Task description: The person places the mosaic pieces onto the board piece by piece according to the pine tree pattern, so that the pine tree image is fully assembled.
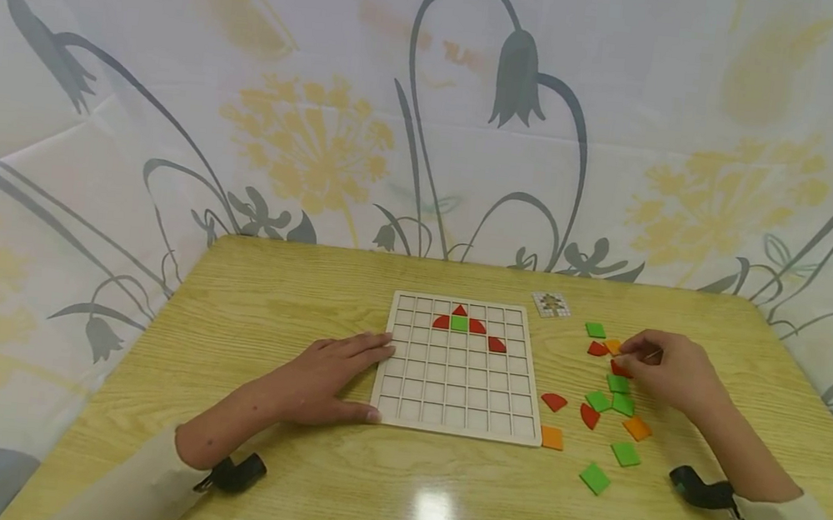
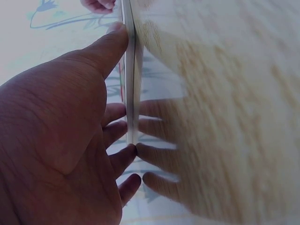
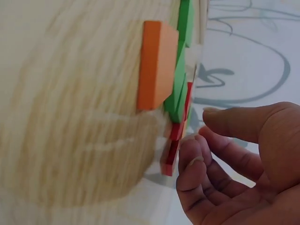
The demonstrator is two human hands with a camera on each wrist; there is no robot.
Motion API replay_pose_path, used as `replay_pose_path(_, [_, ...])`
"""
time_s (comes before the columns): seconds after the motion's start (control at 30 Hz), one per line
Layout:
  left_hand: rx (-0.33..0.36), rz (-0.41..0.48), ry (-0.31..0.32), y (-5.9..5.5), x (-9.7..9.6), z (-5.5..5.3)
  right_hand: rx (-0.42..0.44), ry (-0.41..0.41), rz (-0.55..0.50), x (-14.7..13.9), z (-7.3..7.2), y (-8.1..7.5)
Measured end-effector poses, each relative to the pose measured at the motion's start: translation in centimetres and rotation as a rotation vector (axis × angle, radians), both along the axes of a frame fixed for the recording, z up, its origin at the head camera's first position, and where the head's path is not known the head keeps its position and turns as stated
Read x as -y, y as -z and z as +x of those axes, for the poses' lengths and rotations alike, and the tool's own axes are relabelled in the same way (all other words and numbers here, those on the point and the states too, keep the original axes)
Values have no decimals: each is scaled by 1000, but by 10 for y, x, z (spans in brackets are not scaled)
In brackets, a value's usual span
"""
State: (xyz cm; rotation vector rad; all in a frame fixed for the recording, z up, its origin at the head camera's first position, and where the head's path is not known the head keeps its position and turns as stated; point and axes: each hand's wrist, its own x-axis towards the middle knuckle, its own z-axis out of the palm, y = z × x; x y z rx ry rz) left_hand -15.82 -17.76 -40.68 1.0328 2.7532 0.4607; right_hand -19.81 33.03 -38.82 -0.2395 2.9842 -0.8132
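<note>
Board (image 1: 458,373) with a square grid on a wooden surface (image 1: 292,298), five red and green pieces (image 1: 459,323) in its upper part. The left hand (image 1: 330,379), spread, touches its left edge; the right hand (image 1: 665,368) bends at loose coloured tiles (image 1: 625,454) on the right, whether pinching one I cannot tell.

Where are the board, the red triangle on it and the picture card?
Board (image 1: 456,374), head view: bare square near its middle.
Red triangle (image 1: 460,310), head view: middle of its face.
Card (image 1: 551,305), head view: middle of its printed face.
</note>
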Motion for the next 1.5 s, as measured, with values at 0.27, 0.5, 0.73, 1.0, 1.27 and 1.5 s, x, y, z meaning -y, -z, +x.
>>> replay_pose_path(0.27, [-3, 6, 0, -2, 0, 0, 13, -32, 37, -2, -2, 2])
replay_pose_path(0.5, [-2, -1, -1, -2, -1, 0, 15, -25, 46, -1, -3, 3])
replay_pose_path(0.73, [-7, 5, 3, -3, 0, 0, 8, -52, 51, 2, -4, 3])
replay_pose_path(1.0, [-6, 10, 5, -2, 0, -1, -13, -107, 58, 4, -6, 6])
replay_pose_path(1.27, [-3, 18, 5, -2, 0, 0, -49, -132, 20, 9, -6, 7])
replay_pose_path(1.5, [5, 3, 3, -1, 0, -1, -62, -165, 7, 15, -7, 7])
